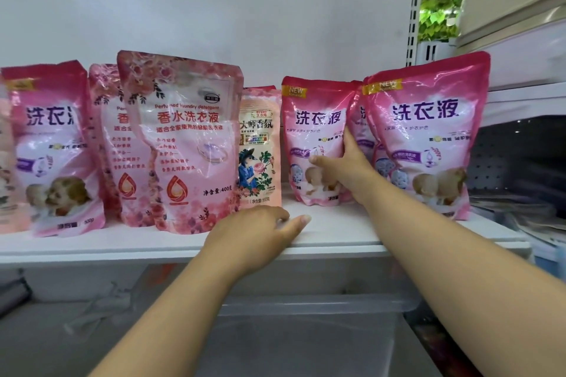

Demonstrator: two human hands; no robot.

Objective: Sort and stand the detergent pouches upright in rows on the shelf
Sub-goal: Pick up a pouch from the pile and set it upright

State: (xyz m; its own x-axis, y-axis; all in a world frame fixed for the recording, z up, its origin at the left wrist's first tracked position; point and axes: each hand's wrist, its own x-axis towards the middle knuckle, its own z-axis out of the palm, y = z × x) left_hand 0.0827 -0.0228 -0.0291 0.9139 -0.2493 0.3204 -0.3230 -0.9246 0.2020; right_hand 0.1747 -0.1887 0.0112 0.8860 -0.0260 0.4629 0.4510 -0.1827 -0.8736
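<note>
Several pink detergent pouches stand upright on the white shelf [337, 223]. My right hand [343, 168] grips the right side of a magenta pouch [315, 119], thumb across its front and fingers behind its edge. Just right of it stands a larger magenta pouch [428, 131], with another partly hidden between them. My left hand [260, 229] rests on the shelf with loosely curled fingers, holding nothing, just below a small peach pouch [262, 150]. A tall rose-print pouch [183, 138] stands left of that, one like it [107, 131] behind. A magenta pouch [49, 144] stands far left.
The shelf's white back panel [214, 15] rises behind the pouches. A clear plastic bin [306, 330] sits below the shelf edge. Right of the shelf are a perforated metal panel [514, 150] and stacked items [526, 220]. Green foliage shows above.
</note>
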